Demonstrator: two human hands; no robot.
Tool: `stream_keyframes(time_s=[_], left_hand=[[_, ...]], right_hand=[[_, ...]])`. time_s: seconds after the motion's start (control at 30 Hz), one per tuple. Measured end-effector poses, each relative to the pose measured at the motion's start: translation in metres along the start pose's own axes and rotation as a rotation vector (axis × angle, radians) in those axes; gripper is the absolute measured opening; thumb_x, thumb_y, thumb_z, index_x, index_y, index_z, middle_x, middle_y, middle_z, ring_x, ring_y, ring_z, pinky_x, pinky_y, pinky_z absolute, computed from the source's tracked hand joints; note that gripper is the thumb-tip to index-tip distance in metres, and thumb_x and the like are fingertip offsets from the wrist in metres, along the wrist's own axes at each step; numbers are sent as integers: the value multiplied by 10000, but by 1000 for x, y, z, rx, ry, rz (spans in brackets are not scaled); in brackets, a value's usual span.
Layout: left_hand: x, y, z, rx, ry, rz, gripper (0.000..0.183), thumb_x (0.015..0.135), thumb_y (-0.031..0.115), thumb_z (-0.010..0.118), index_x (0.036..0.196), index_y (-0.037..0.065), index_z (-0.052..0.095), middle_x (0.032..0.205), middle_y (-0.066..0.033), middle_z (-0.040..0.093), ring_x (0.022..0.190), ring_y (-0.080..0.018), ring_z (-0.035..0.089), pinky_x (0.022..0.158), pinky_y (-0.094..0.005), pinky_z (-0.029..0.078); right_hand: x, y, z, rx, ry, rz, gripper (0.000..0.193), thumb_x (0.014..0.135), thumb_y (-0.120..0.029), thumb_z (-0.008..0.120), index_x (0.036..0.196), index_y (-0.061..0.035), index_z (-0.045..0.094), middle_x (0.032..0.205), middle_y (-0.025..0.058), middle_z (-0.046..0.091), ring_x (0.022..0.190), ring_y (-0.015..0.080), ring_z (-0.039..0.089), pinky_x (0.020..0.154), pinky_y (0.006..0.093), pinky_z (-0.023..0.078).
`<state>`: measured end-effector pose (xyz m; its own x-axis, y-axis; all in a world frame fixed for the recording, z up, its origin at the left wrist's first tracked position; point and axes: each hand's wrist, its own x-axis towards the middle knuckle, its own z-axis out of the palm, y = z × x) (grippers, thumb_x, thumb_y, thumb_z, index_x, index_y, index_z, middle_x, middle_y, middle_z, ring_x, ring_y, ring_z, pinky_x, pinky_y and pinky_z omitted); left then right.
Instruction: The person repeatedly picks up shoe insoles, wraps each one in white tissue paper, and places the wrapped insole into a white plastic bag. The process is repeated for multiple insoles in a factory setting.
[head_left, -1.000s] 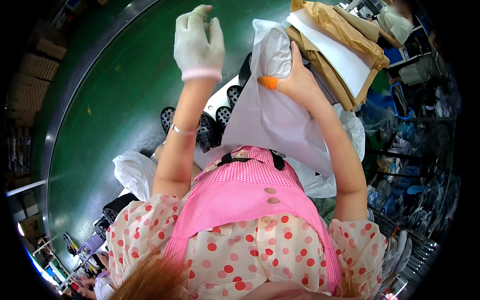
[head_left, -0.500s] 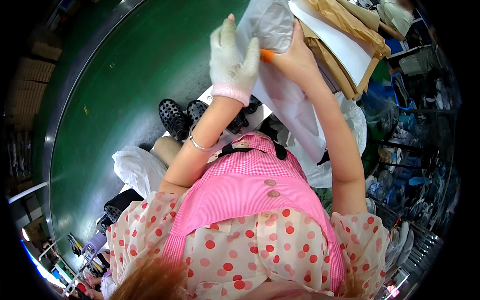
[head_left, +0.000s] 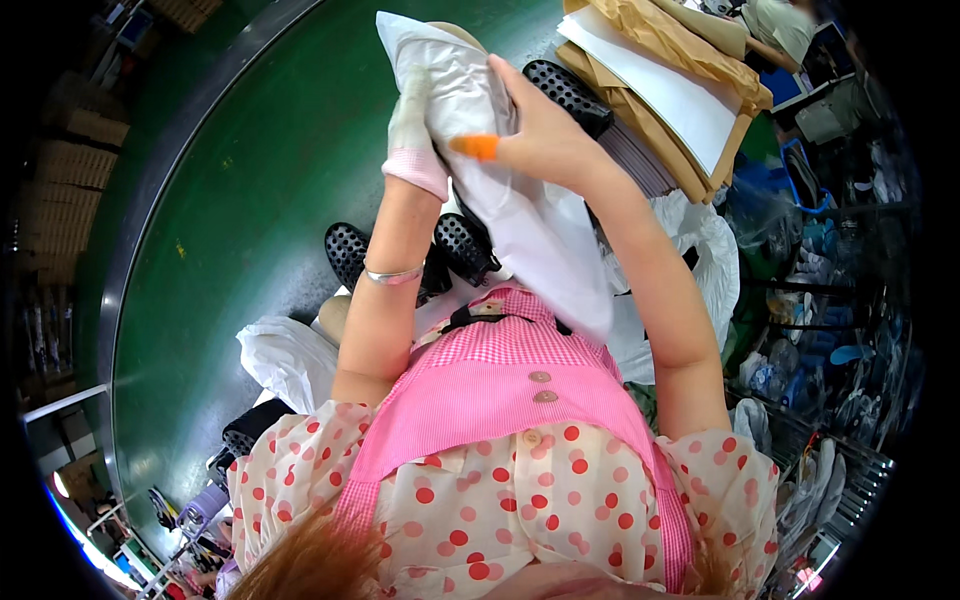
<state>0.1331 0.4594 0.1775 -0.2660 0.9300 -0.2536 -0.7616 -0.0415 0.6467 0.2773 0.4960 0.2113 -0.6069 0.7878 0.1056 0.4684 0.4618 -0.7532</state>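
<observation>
My left hand [head_left: 412,130] wears a white glove with a pink cuff and presses against the side of a white plastic bag [head_left: 520,215], partly behind its upper end. My right hand [head_left: 535,130], bare with an orange cover on one fingertip, grips the same bag from the right near its top. The bag hangs down in front of my pink apron. Something rounded and pale fills the bag's top end; what it is stays hidden.
Black perforated shoes [head_left: 455,250] lie below my arms, one more [head_left: 570,95] beyond the bag. A stack of brown paper and white sheets [head_left: 670,90] sits at upper right. More white plastic bags [head_left: 285,355] lie at left and right. A green floor [head_left: 250,200] stretches left.
My left hand has come right from open air and now lies against the bag. The bag has risen and both hands sit together at its top.
</observation>
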Motion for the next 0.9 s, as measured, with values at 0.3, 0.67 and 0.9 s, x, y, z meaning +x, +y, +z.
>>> stream_keyframes(time_s=[0.3,0.67,0.9], left_hand=[[-11,-24,-6,180,-51,66,583,926,417,561,1346,34,429,1282,-101,534,1153,-212,541,966,-349,467],[-9,-34,-5,417,51,325,703,883,409,631,1356,-44,376,1201,-142,558,1049,-191,569,898,-310,470],[-2,-25,-5,-93,-73,54,563,898,405,621,1260,-12,511,1143,-111,611,981,-207,621,852,-323,521]], right_hand=[[12,27,17,642,350,65,433,914,-340,620,1164,13,608,964,53,661,853,90,573,780,234,456],[27,37,25,495,558,126,375,940,-324,572,986,35,668,687,89,644,646,103,522,632,273,442],[23,49,31,612,450,113,401,956,-357,538,934,24,660,702,18,610,654,82,488,623,237,411]])
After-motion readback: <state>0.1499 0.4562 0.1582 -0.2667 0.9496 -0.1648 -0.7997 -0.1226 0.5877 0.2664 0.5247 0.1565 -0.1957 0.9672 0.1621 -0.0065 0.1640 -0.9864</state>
